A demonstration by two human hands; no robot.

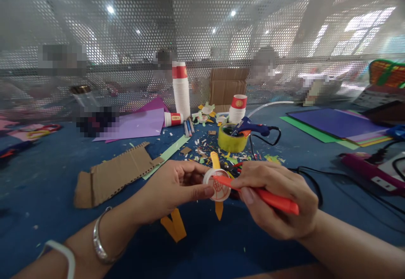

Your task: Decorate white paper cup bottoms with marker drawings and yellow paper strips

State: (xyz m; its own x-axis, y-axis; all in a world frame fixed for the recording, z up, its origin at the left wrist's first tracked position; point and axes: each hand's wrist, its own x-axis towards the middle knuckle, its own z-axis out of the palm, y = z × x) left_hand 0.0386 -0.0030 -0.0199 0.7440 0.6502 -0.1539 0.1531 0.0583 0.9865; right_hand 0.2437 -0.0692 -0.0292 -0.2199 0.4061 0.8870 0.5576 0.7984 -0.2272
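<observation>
Between thumb and fingers, my left hand [180,184] grips a small white paper cup piece [223,192], its round face turned toward me. Orange-red lines are drawn on that face. Yellow-orange paper strips [219,210] stick out above and below it. My right hand [281,199] is closed around an orange-red marker [275,199], whose tip is at the drawn face; whether it touches I cannot tell. Below my left hand is a folded orange paper strip [175,225].
Paper scraps litter the middle, near a yellow tape roll [232,143] and a blue glue gun [253,126]. Stacked paper cups [181,95] stand behind. Cardboard [118,173] lies left, coloured sheets [335,123] right. A purple power strip [370,171] and cables are at the right.
</observation>
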